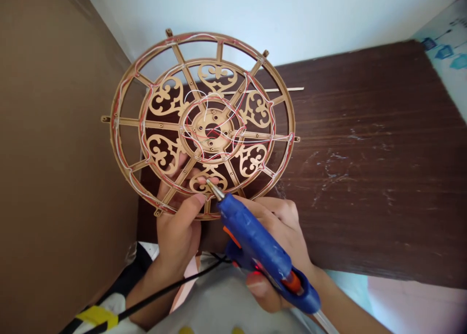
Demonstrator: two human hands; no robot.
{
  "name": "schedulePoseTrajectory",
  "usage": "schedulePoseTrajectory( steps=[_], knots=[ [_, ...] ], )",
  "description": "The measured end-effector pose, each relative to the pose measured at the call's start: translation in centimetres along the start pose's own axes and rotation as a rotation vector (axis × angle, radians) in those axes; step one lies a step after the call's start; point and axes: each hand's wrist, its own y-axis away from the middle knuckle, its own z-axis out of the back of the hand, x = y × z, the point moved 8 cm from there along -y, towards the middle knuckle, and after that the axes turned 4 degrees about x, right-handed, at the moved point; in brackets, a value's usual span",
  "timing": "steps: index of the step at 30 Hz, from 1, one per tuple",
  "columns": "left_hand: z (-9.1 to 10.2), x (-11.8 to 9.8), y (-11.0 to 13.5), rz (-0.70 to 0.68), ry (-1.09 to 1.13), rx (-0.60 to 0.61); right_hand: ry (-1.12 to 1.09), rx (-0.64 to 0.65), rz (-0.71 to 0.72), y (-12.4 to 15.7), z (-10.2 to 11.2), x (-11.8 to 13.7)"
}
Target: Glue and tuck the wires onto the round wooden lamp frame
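Nearest the viewer, a black cable [171, 289] wrapped with yellow tape [97, 316] crossed from the near left toward a blue plastic glue gun [255, 234]. The right hand [284, 222] carried the gun, its fingers [251, 206] clamped around the body; a translucent glue stick [324, 320] projected from the near-right end. The gun's long axis ran obliquely from near right to far left, so that its tapered metal nozzle [216, 190] pointed at the near part of a round, gold-coloured openwork frame [166, 125]. The tip stood in front of the nearest scroll ornament [209, 170], just to the far right of the left thumb; contact could not be told.

The left hand [178, 229], the closer one to the frame, was clamped on its near-left rim, thumb in front and fingers behind, partly visible through the openings. The frame lay directly beyond both hands, over the left part of the surface; being round, it had no single long axis. Red and white wires [255, 83] followed its rings and crossed its centre. Farther off, a thin pale wooden stick [288, 89] lay on the dark brown wood-grained surface [365, 178], before a pale wall [255, 12].
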Motion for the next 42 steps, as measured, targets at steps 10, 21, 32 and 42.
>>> schedulePoseTrajectory(
  steps=[10,21,32,42],
  knots=[
    [0.7,0.3,0.4,0.089,-0.086,-0.090,0.040,-0.021,0.023,0.3,0.2,0.3],
    [0.2,0.0,0.3,0.045,0.034,-0.012,0.035,-0.057,0.051,0.6,0.4,0.6],
    [0.2,0.6,0.9,0.135,0.073,-0.011,0.040,-0.066,0.043,1.4,0.0,0.2],
    [0.1,0.4,0.8,0.102,0.028,-0.015,0.050,-0.061,0.059,1.6,0.1,0.2]
  ],
)
